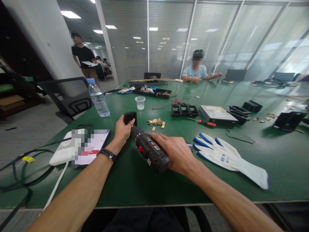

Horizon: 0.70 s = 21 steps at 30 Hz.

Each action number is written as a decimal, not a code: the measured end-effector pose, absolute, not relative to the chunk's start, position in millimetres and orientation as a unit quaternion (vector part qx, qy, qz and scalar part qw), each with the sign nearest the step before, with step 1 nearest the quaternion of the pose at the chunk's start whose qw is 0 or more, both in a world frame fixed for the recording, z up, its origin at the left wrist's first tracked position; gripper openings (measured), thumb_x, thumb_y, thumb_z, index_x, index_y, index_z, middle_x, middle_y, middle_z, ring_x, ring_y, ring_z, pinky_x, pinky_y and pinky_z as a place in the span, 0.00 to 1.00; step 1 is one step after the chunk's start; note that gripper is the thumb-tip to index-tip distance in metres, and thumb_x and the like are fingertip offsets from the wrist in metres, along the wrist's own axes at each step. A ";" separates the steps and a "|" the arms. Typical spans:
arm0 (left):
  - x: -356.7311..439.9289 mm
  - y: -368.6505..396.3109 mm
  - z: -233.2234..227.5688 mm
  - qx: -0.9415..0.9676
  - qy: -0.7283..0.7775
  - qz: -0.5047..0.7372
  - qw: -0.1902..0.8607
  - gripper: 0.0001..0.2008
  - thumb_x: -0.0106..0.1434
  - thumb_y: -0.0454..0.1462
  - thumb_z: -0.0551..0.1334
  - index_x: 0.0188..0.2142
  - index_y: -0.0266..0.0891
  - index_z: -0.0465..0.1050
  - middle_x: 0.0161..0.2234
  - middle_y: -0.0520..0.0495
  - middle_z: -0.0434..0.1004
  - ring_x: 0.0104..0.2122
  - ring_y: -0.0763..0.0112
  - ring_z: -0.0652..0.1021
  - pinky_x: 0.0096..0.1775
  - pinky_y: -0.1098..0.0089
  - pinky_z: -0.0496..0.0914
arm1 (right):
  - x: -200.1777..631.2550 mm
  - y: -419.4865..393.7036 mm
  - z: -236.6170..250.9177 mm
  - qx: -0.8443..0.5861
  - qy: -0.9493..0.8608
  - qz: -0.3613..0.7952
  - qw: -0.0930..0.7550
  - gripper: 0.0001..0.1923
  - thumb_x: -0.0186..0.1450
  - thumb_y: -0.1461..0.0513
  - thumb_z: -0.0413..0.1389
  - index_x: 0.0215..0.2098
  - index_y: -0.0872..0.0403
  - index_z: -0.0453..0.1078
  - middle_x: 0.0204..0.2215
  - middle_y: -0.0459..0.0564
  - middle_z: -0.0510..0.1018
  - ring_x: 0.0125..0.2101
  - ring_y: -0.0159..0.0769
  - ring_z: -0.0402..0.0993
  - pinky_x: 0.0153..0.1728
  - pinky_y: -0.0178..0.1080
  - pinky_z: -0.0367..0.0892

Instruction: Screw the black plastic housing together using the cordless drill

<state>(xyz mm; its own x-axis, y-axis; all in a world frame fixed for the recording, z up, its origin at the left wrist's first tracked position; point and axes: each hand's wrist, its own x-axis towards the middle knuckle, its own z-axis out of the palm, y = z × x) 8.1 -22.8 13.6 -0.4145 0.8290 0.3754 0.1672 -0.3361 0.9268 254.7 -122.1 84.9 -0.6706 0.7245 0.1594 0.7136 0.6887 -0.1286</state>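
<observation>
From the head camera, the left hand (pixel 123 130) sits just left of the frame's centre, fingers closed around a small black box (pixel 130 118) that stands upright on the green counter (pixel 135 180). The right hand (pixel 177 154), a little lower and right of centre, is wrapped tight around the grip of a black power drill (pixel 149 149) (red switch on its side), whose tip points up and left and meets the box.

Just right of the box lies a small heap of brass clips (pixel 156 122). Above it, toward the middle of the frame, stands a clear plastic cup (pixel 140 102), and to the left of that a water bottle (pixel 98 98) with a blue cap. A white work glove (pixel 229 158) with blue edging lies flat at right of centre, just beside the right hand. A red-handled screwdriver (pixel 205 122) rests above the glove, near a row of black frames (pixel 184 110). At lower left a phone (pixel 93 146) lies on a white pad. At the far end of the counter a person (pixel 196 69) sits with arms on its surface; another stands at upper left.
</observation>
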 end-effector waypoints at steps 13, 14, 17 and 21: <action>8.1 -19.0 11.0 0.462 0.506 0.675 0.272 0.23 0.48 0.44 0.69 0.42 0.35 0.73 0.33 0.47 0.76 0.30 0.71 0.73 0.37 0.69 0.70 | 254.8 -121.2 85.7 -0.397 -0.912 0.036 0.099 0.40 0.57 0.56 0.58 0.64 0.46 0.48 0.48 0.51 0.74 0.41 0.44 0.74 0.36 0.39 0.61; 8.3 -18.9 11.0 0.460 0.505 0.677 0.275 0.23 0.48 0.44 0.69 0.42 0.35 0.73 0.32 0.48 0.76 0.30 0.71 0.73 0.36 0.69 0.70 | 255.1 -121.0 85.5 -0.397 -0.912 0.036 0.101 0.40 0.57 0.56 0.58 0.64 0.46 0.48 0.48 0.51 0.74 0.41 0.44 0.74 0.35 0.39 0.61; 8.3 -18.8 11.1 0.452 0.501 0.681 0.284 0.23 0.47 0.44 0.69 0.41 0.35 0.73 0.32 0.48 0.76 0.30 0.71 0.73 0.37 0.68 0.70 | 255.0 -121.0 85.4 -0.394 -0.913 0.033 0.105 0.38 0.57 0.57 0.56 0.64 0.46 0.49 0.47 0.50 0.74 0.40 0.44 0.74 0.34 0.39 0.61; 8.3 -19.1 11.6 0.446 0.500 0.682 0.293 0.23 0.47 0.44 0.70 0.41 0.35 0.73 0.32 0.48 0.76 0.30 0.71 0.74 0.37 0.68 0.70 | 253.9 -121.8 85.9 -0.395 -0.913 0.031 0.099 0.37 0.58 0.56 0.56 0.64 0.46 0.49 0.47 0.51 0.74 0.41 0.43 0.74 0.35 0.39 0.61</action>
<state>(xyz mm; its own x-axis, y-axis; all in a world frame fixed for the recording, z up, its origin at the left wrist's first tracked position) 8.3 -19.1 11.6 -0.4308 0.8455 0.3155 0.0463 -0.3284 0.9434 253.9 -121.8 85.9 -0.6690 0.7269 0.1553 0.7145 0.6865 -0.1349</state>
